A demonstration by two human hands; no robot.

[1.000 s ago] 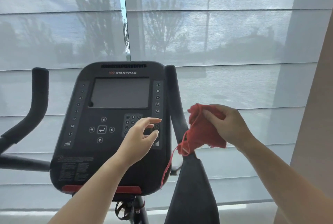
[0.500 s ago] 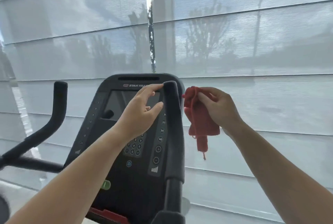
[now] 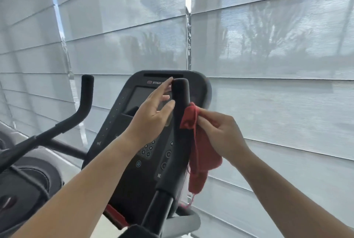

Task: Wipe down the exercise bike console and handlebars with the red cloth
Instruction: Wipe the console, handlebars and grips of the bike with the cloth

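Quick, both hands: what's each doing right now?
Left hand: open, fingers straight beside the right handlebar, holding nothing.
Right hand: pinching the red cloth.

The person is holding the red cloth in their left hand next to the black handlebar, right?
No, the right hand holds the red cloth next to the black handlebar, as the head view shows. The left hand holds nothing.

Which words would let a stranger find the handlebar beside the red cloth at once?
Start at the black console before the window blinds. Two black upright handlebars flank it; take the right handlebar, which overlaps the console's right edge. Unlike the bare left handlebar, it has the red cloth against it, pinched by the right hand.
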